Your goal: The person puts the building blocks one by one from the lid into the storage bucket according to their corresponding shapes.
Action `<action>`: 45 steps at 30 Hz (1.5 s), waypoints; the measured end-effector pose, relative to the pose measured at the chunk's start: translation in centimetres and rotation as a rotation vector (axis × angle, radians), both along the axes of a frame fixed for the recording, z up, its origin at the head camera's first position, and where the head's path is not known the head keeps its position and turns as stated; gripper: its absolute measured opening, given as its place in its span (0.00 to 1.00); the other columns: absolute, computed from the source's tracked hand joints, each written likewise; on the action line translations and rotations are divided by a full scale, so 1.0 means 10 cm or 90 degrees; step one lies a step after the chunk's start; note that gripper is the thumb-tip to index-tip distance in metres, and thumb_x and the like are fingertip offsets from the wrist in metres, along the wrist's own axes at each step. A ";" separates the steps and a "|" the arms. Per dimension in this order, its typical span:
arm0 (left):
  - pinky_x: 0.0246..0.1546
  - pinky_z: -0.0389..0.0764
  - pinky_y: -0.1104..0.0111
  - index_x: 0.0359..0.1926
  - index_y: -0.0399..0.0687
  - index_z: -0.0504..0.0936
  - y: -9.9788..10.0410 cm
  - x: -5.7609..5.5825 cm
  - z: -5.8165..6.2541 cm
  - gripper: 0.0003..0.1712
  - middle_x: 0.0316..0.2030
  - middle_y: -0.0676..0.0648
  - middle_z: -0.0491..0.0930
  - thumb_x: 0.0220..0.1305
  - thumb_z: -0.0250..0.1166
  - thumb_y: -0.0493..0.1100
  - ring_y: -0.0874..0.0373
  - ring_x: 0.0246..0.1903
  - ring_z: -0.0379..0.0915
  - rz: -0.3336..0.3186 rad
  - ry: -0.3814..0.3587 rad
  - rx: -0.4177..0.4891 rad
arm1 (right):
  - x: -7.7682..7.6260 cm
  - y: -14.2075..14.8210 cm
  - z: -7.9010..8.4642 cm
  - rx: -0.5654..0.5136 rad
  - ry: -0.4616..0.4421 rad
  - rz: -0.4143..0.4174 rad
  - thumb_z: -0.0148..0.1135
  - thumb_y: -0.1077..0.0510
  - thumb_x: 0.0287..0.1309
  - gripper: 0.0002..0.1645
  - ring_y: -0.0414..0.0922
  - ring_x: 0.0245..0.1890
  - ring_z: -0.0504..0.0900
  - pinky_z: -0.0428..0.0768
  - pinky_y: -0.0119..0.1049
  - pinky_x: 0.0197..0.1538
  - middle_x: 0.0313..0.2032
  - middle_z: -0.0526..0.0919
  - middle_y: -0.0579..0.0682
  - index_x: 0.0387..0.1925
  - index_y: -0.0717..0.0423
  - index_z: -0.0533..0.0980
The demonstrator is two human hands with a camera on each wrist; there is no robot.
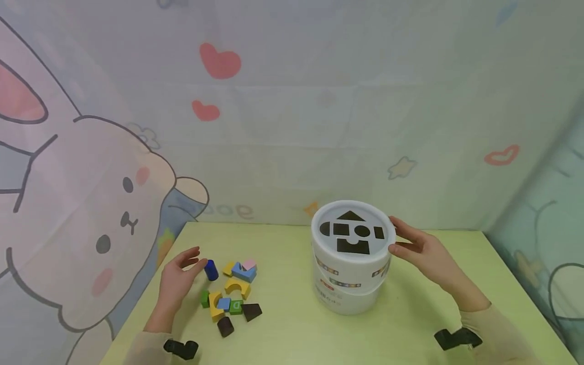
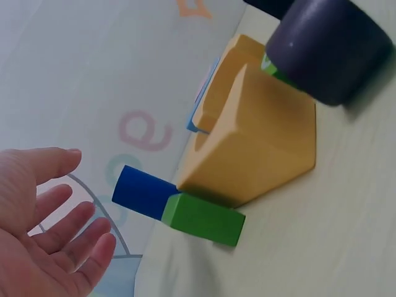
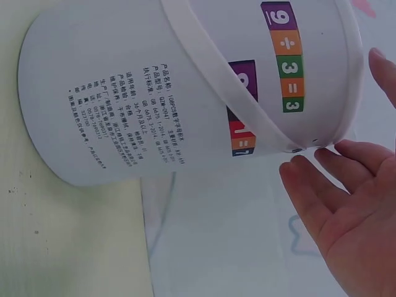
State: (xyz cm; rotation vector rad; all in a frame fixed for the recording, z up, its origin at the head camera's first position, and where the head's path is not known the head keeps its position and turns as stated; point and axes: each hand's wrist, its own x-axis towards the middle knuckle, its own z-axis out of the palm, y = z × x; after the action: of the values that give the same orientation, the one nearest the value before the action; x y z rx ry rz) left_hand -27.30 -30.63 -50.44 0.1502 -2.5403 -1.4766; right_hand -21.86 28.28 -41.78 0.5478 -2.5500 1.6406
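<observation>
My left hand (image 1: 177,281) hovers just left of a blue cylinder block (image 1: 211,270), thumb and fingers spread, nothing in its grasp. The left wrist view shows a gap between the fingers (image 2: 86,247) and that cylinder, which is partly behind a green block (image 2: 204,219). On the right, my right hand (image 1: 431,256) touches the lid edge of a white bucket (image 1: 347,284) with relaxed, extended fingers. The bucket stands upright; its lid (image 1: 333,248) has several shaped cutouts. Fingertips meet the bucket wall near the handle joint in the right wrist view.
Beside the left hand lie several loose blocks: yellow arches (image 1: 238,287), a blue block (image 1: 244,274), a green block (image 1: 235,307), a dark brown wedge (image 1: 251,312) and a dark rounded block (image 1: 225,327). A printed curtain (image 1: 292,167) hangs behind the pale green table (image 1: 283,334).
</observation>
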 end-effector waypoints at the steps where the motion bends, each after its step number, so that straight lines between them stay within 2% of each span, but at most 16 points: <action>1: 0.46 0.76 0.81 0.74 0.43 0.76 -0.02 -0.02 0.00 0.33 0.69 0.39 0.78 0.75 0.70 0.51 0.44 0.66 0.75 -0.006 -0.006 -0.002 | 0.00 0.00 0.01 0.007 0.000 0.000 0.66 0.57 0.76 0.44 0.48 0.65 0.82 0.82 0.30 0.59 0.78 0.67 0.60 0.85 0.50 0.58; 3: 0.47 0.76 0.80 0.75 0.42 0.75 -0.03 -0.05 -0.01 0.34 0.70 0.38 0.77 0.75 0.71 0.51 0.43 0.67 0.74 -0.021 -0.018 -0.004 | -0.01 0.00 0.03 0.025 0.005 -0.002 0.68 0.56 0.75 0.45 0.57 0.66 0.81 0.83 0.31 0.58 0.78 0.67 0.59 0.85 0.50 0.58; 5: 0.49 0.77 0.78 0.76 0.42 0.73 -0.04 -0.08 -0.02 0.36 0.71 0.38 0.75 0.75 0.71 0.51 0.42 0.68 0.73 -0.039 -0.035 -0.010 | -0.02 0.00 0.06 0.041 0.004 -0.005 0.69 0.54 0.75 0.46 0.63 0.67 0.79 0.82 0.30 0.58 0.79 0.66 0.58 0.85 0.49 0.58; 10: 0.56 0.82 0.68 0.77 0.39 0.71 -0.04 -0.09 -0.08 0.38 0.71 0.35 0.74 0.75 0.71 0.50 0.40 0.67 0.74 -0.065 -0.080 -0.016 | -0.06 -0.04 0.09 0.053 -0.015 -0.001 0.69 0.50 0.75 0.48 0.62 0.68 0.78 0.81 0.29 0.59 0.81 0.61 0.56 0.86 0.48 0.56; 13: 0.55 0.85 0.65 0.76 0.38 0.73 -0.03 -0.10 -0.12 0.37 0.68 0.34 0.77 0.74 0.72 0.50 0.40 0.64 0.76 -0.065 -0.084 -0.014 | -0.06 -0.05 0.10 0.073 -0.022 -0.013 0.71 0.48 0.73 0.49 0.63 0.67 0.79 0.84 0.38 0.60 0.80 0.63 0.60 0.86 0.48 0.56; 17: 0.49 0.84 0.69 0.73 0.38 0.77 -0.01 -0.12 -0.16 0.34 0.64 0.35 0.81 0.74 0.72 0.52 0.42 0.60 0.79 -0.066 -0.082 -0.028 | -0.02 -0.04 0.18 0.125 -0.028 -0.041 0.73 0.46 0.70 0.51 0.65 0.66 0.79 0.84 0.55 0.61 0.78 0.65 0.63 0.85 0.50 0.57; 20: 0.46 0.83 0.71 0.70 0.38 0.80 -0.01 -0.13 -0.16 0.32 0.61 0.36 0.83 0.74 0.72 0.52 0.43 0.57 0.80 -0.063 -0.080 -0.040 | -0.01 -0.03 0.26 0.156 -0.034 -0.048 0.73 0.43 0.70 0.52 0.68 0.67 0.77 0.82 0.62 0.62 0.80 0.62 0.62 0.85 0.51 0.58; 25: 0.42 0.83 0.71 0.68 0.36 0.82 0.01 -0.13 -0.14 0.31 0.57 0.36 0.85 0.73 0.72 0.52 0.44 0.53 0.81 -0.057 -0.072 -0.056 | -0.01 -0.04 0.32 0.189 -0.045 -0.053 0.73 0.40 0.69 0.54 0.70 0.68 0.75 0.80 0.63 0.64 0.80 0.62 0.63 0.84 0.53 0.58; 32: 0.40 0.84 0.70 0.66 0.35 0.83 -0.01 -0.12 -0.17 0.30 0.54 0.36 0.86 0.72 0.73 0.50 0.46 0.50 0.82 -0.045 -0.075 -0.080 | -0.02 -0.08 0.35 0.212 -0.049 -0.042 0.72 0.40 0.69 0.53 0.71 0.68 0.75 0.77 0.65 0.66 0.78 0.63 0.65 0.83 0.55 0.59; 34: 0.42 0.85 0.68 0.66 0.36 0.83 -0.03 -0.13 -0.18 0.29 0.54 0.36 0.87 0.72 0.73 0.49 0.45 0.50 0.82 -0.046 -0.071 -0.093 | -0.03 -0.08 0.36 0.217 -0.048 -0.038 0.72 0.41 0.69 0.52 0.71 0.68 0.75 0.77 0.65 0.66 0.78 0.63 0.65 0.83 0.55 0.59; 41: 0.50 0.87 0.49 0.63 0.38 0.86 -0.06 -0.13 -0.16 0.27 0.51 0.37 0.88 0.71 0.74 0.50 0.42 0.50 0.85 -0.041 -0.051 -0.145 | -0.05 -0.10 0.39 0.233 -0.051 -0.039 0.72 0.39 0.69 0.53 0.72 0.67 0.75 0.75 0.67 0.67 0.77 0.63 0.66 0.83 0.54 0.59; 45: 0.47 0.87 0.49 0.61 0.39 0.88 -0.06 -0.14 -0.15 0.26 0.49 0.38 0.89 0.70 0.75 0.51 0.42 0.47 0.86 -0.039 -0.037 -0.171 | -0.05 -0.10 0.40 0.243 -0.059 -0.043 0.71 0.38 0.69 0.53 0.73 0.67 0.74 0.75 0.69 0.67 0.76 0.64 0.68 0.83 0.55 0.59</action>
State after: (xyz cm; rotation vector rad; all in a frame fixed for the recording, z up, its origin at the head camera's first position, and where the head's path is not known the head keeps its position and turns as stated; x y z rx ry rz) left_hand -28.65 -31.27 -51.93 0.0759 -2.7822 -1.1488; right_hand -22.33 27.28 -37.83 0.4072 -2.9340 1.1866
